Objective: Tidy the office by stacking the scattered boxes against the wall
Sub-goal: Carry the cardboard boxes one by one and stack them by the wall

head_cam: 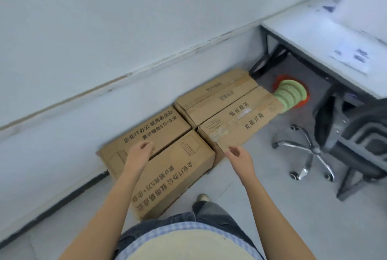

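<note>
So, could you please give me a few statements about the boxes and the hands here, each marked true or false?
1. The left hand and right hand hold nothing. True.
2. The cardboard boxes are stacked two high. False: they lie side by side on the floor.
3. A green spool lies under the desk. True.
4. The office chair stands left of the boxes. False: it is to their right.
</note>
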Available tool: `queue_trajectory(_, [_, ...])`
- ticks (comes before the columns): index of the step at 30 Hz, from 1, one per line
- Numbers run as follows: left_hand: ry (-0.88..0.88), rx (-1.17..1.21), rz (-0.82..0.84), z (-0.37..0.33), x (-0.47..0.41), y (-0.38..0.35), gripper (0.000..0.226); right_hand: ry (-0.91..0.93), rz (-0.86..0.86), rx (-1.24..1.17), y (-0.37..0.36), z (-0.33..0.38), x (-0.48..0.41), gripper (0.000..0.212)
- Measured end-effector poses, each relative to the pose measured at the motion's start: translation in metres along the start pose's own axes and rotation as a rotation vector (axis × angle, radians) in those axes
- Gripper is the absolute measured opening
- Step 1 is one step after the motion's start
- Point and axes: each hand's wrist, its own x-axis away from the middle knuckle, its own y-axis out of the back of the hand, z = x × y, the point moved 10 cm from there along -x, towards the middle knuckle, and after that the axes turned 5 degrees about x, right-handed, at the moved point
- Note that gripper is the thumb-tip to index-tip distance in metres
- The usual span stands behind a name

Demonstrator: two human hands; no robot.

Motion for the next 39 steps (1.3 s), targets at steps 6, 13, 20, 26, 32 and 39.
queue_trajectory(6, [-0.003,-0.107,0.337,0.023,0.054,-0.042,0.021,-0.127,-0.135,-0.098,-0.024,-0.057,0.106,0.034])
queue_trajectory(13, [-0.054,-0.203,0.536,0.039,0.126,-0.077,0.020,-0.274,-0.293,-0.202,-0.014,-0.133,0.214,0.038])
queue_trajectory(20, [-0.107,-0.128,0.636,0.069,0.232,-0.130,0.020,-0.386,-0.463,-0.283,0.019,-0.224,0.358,0.037])
queue_trajectory(26, [-0.123,-0.498,1.153,0.190,0.425,-0.186,0.014,-0.704,-0.700,-0.431,0.018,-0.345,0.539,0.038])
queue_trajectory(32, [-0.225,-0.498,1.255,0.189,0.517,-0.233,0.017,-0.838,-0.895,-0.557,0.019,-0.400,0.648,0.040])
queue_trajectory(39, [-0.267,-0.704,1.418,0.230,0.599,-0.272,0.016,-0.965,-0.996,-0.689,0.012,-0.447,0.718,0.038])
